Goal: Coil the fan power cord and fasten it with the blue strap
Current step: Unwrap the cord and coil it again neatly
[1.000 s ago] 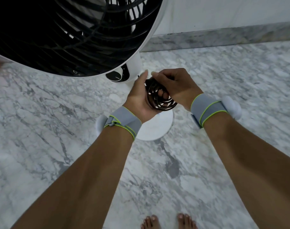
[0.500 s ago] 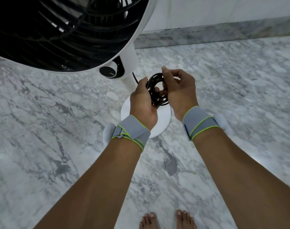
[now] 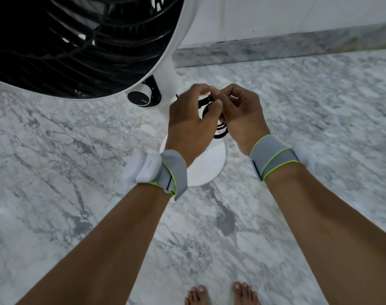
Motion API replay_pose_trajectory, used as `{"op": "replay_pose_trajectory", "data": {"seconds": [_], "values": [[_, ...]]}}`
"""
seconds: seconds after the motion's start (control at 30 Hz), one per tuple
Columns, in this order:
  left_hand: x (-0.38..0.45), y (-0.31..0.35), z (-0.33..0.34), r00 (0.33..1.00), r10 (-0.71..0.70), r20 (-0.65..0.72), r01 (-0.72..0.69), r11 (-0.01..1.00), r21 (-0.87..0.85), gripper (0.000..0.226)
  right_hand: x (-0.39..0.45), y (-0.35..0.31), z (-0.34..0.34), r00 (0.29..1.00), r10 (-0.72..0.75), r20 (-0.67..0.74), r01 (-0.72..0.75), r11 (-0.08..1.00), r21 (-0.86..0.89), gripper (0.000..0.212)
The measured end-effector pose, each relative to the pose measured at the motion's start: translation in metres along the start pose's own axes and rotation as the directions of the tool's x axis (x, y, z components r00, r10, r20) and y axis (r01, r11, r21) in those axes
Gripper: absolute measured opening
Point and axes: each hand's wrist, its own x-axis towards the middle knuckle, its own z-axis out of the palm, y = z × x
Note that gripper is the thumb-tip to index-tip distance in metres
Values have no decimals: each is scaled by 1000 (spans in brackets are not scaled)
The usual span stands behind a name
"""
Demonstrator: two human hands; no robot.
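A black power cord, wound into a small coil, hangs between my two hands in front of the fan's white pole. My left hand grips the coil from the left with curled fingers. My right hand pinches the top of the coil, its fingertips meeting those of my left hand. Most of the coil is hidden behind the hands. No blue strap shows. The fan head with its black grille fills the upper left.
The fan's round white base rests on the marble floor under my hands. A black control knob sits on the pole. A marble skirting and white wall run along the back. My bare toes show at the bottom.
Both hands have closed together over the coil, hiding most of it. My left hand turned so its back faces the camera. My right fingertips moved to the coil's top.
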Motion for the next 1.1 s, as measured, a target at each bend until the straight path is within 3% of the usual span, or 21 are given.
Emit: {"op": "replay_pose_trajectory", "data": {"seconds": [0.1, 0.2, 0.27, 0.43, 0.53, 0.63, 0.73, 0.83, 0.9, 0.97, 1.1], "values": [[15, 7, -5, 985, -12, 173, -16, 987, 161, 25, 1, -1, -1, 1000, -12, -21, 13, 999, 49, 32], [22, 11, -5, 971, 53, 232, -130, 934, 332, 15, 0, -6, -2, 996, -57, -66, 61, 997, 53, 29], [26, 16, 2, 970, 132, 205, -201, 908, 368, 12, 0, -13, -2, 983, -129, -132, 138, 989, 57, 23], [30, 25, 18, 936, 339, 92, -314, 690, 652, 26, -3, -22, 2, 913, -223, -342, 248, 968, 31, 23], [28, 30, 20, 939, 341, 34, -283, 715, 640, 23, -4, -25, 4, 897, -248, -366, 272, 962, 17, 26], [22, 24, 14, 967, 249, 55, -230, 761, 606, 18, -5, -23, 5, 920, -245, -306, 254, 967, -8, 30], [13, 11, 3, 994, 79, 70, -101, 898, 429, 10, -7, -13, 7, 961, -181, -211, 171, 983, -66, 29], [5, -4, 1, 979, -186, 85, 177, 978, 108, 15, -10, -3, 12, 976, -125, -179, 115, 991, -64, 29], [0, -14, 3, 936, -329, 124, 344, 929, -135, 12, -12, 4, 17, 977, -108, -183, 94, 992, -82, 29], [-3, -22, 7, 908, -394, 141, 419, 851, -318, 11, -12, 11, 22, 974, -95, -204, 76, 992, -102, 30], [-4, -31, 12, 886, -453, 102, 446, 769, -458, 16, -11, 23, 27, 957, -39, -288, 22, 998, -61, 32]]}}
